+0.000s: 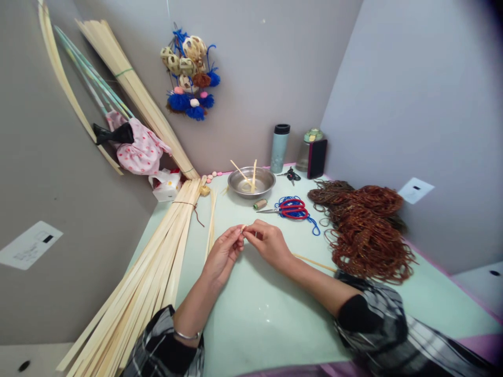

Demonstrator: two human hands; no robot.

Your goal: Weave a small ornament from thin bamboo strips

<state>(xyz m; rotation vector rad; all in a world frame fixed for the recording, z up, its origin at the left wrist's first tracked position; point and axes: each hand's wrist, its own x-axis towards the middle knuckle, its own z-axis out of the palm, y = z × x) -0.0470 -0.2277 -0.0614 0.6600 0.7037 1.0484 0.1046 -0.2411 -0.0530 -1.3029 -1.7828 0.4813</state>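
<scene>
My left hand [227,252] and my right hand [269,242] meet over the middle of the pale green table [267,324]. Both hands pinch a small pale piece [243,229] between their fingertips; its shape is mostly hidden by the fingers. Just beyond them lie red-handled scissors [294,208] on blue cord [314,225], beside a small spool of thread [260,204]. A thin pale strip [314,262] shows behind my right forearm.
Long flat strips [157,267] cover the left side. A metal bowl [251,183] holding strips, a bottle [280,149], a phone [317,158] and small black scissors [291,176] stand or lie at the back. Reddish-brown cord [369,235] is heaped at right.
</scene>
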